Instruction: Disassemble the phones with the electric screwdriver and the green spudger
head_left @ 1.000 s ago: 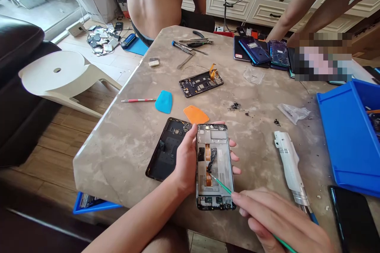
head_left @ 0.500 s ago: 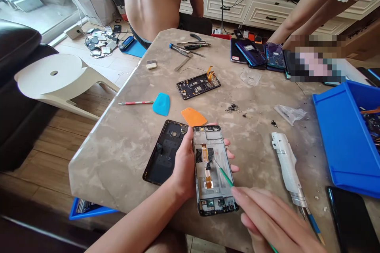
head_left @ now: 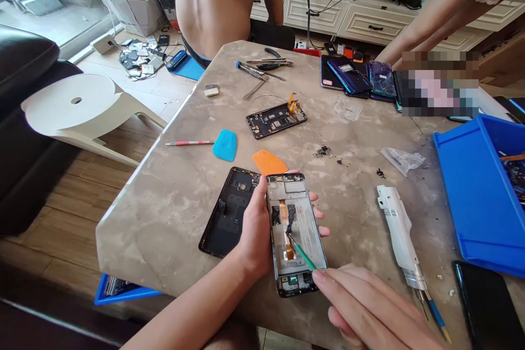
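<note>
My left hand (head_left: 256, 229) is wrapped round an opened phone frame (head_left: 305, 229), thumb on its left edge and fingertips showing past the right edge. An orange-brown flex cable (head_left: 289, 251) runs down the middle of the frame, with black tape (head_left: 291, 216) beside it. Held in my right hand (head_left: 356, 295) is a thin green-handled tool (head_left: 303, 256); its metal tip touches or hovers just over the flex cable. What sort of tip it has is too small to tell. A black phone back cover (head_left: 225, 213) lies on the table just left of the frame, partly behind my left hand.
Beyond the frame lie orange (head_left: 269, 162) and blue (head_left: 225, 145) pry picks and another phone chassis (head_left: 276, 120). To the right are a white electric screwdriver-like tool (head_left: 397, 229), a blue bin (head_left: 467, 191) and a dark phone (head_left: 488, 306). A person's arms (head_left: 435, 16) reach in at the back right.
My right hand has shifted slightly left, carrying the green tool's tip down and left from the black tape toward the flex cable. The person's arms at the back right have moved.
</note>
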Demonstrator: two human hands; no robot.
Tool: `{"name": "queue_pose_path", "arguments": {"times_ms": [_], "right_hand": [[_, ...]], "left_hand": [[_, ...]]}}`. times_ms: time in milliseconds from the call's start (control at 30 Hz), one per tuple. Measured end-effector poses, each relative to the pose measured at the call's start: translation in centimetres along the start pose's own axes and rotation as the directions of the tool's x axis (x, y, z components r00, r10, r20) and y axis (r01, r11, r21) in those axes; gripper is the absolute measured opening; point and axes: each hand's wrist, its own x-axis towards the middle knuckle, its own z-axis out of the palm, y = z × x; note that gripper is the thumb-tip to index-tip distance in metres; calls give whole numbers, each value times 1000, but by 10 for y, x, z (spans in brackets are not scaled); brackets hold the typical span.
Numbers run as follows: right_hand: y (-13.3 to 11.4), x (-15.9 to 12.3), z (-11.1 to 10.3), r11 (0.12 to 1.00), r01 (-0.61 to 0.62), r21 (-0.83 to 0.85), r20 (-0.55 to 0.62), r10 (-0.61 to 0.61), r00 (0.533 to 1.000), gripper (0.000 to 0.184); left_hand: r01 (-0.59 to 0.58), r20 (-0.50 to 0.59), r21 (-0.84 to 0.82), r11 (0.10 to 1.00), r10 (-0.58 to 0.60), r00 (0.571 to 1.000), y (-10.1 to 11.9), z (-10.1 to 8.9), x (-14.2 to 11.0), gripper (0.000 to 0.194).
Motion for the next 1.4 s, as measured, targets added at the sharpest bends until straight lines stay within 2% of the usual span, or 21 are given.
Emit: {"name": "queue_pose_path", "arguments": {"times_ms": [233,433,567,733,933,1133,1267,1400], "right_hand": [[2,9,2,999,45,0,34,-45,998,30],[6,4,-2,999,28,-19,-70,-29,997,24],[5,1,-5,998,56,26,1,-56,998,27],[7,2,1,997,14,82,14,-15,1000,31],[7,0,6,995,15,103,-11,-14,1000,31],[13,-7,7,999,-37,9,-58,38,998,37],[11,-8,4,992,-82,97,-131,94,987,39],[8,-7,3,991,-43,128,-90,55,994,38]], "left_hand": [[42,-18,36,998,-42,999,2,-4,1,71],[22,-45,32,999,-21,999,2,0,0,65],[5,-83,25,1000,-3,997,4,6,-2,64],[25,-91,32,999,-22,996,4,6,-1,66],[38,-92,39,999,-34,995,4,4,0,68],[28,-94,5,1000,-27,995,-1,4,-1,64],[20,-78,23,1000,-18,997,-2,1,-1,62],[-4,-106,70,998,12,994,-2,-6,-1,61]]}}
